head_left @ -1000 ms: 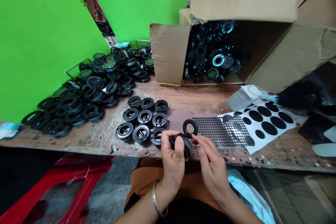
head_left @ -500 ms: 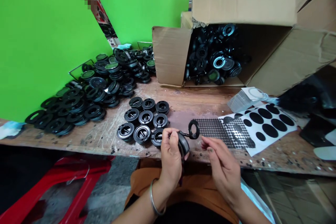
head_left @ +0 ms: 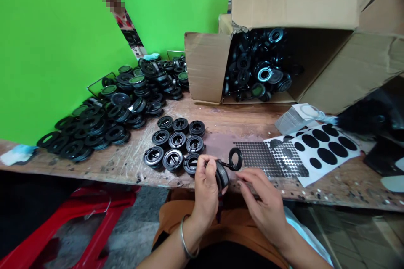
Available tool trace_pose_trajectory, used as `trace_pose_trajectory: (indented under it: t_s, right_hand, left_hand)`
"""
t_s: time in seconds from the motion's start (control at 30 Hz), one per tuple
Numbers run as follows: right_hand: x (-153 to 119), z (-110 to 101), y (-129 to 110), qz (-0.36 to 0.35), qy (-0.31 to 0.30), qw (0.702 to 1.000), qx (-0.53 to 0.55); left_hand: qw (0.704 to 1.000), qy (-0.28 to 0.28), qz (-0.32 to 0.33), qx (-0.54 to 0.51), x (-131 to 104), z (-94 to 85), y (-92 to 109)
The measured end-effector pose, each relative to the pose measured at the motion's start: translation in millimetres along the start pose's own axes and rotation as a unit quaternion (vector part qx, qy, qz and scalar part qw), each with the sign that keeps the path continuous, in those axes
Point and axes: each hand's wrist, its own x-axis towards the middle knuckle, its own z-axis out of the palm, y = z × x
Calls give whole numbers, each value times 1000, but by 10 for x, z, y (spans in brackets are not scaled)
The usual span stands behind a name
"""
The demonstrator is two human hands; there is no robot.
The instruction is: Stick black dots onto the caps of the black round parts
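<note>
My left hand (head_left: 206,189) is closed around a thick black round part (head_left: 222,175) with a ribbed rim, held on edge above the table's front edge. A thin arm sticks out from it to the right and ends in a flat black ring (head_left: 235,159). Just below and right of that ring is my right hand (head_left: 263,199), thumb and index fingertips almost together; anything pinched there is too small to make out. Left of my hands, several similar round parts (head_left: 176,140) stand in rows. A sheet of small dark dots (head_left: 252,155) lies behind my right hand.
A heap of black round parts (head_left: 120,101) lies at the left by the green wall (head_left: 57,42). An open cardboard box (head_left: 206,67) on its side holds more. White sheets with black circles (head_left: 328,155) and a stack of grey cards (head_left: 286,122) lie at right. A red stool (head_left: 69,214) stands below.
My right hand has shifted left and slightly down, to just under the ring. My left hand still grips the round part, nearly in place. The view has shifted slightly.
</note>
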Motion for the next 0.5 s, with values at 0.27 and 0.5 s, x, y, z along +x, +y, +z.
trace_pose_trajectory:
  t_s: [0.27, 0.5]
  right_hand:
    - [120, 30, 78, -97, 64, 980, -159]
    - [167, 23, -15, -103, 80, 984, -124]
  left_hand:
    - [999, -15, 34, 17, -66, -23, -12]
    - [998, -12, 57, 22, -108, -52, -47]
